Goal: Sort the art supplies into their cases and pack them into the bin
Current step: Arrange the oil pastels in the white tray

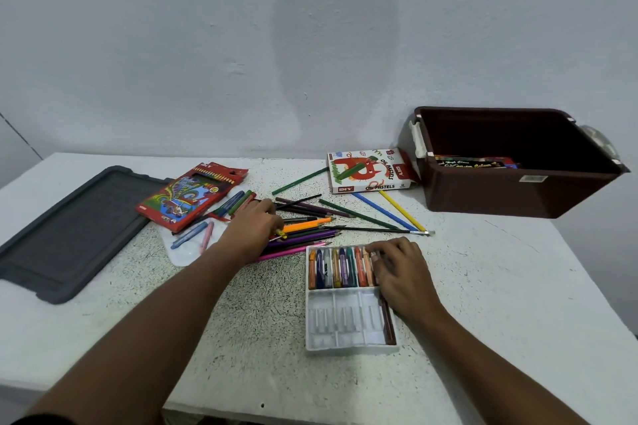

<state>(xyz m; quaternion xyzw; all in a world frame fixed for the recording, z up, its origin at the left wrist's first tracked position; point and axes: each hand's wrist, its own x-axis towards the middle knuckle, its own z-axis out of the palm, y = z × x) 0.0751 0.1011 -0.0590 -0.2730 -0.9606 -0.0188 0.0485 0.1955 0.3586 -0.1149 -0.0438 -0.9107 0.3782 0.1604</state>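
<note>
Pastels (340,267) are laid side by side in the white tray (348,321) at table centre, long axes pointing away from the viewer; the right hand (402,272) is rested on them, fingers curled; colored pencils (303,229), mostly lying left-right, are gripped by the left hand (253,228).
</note>
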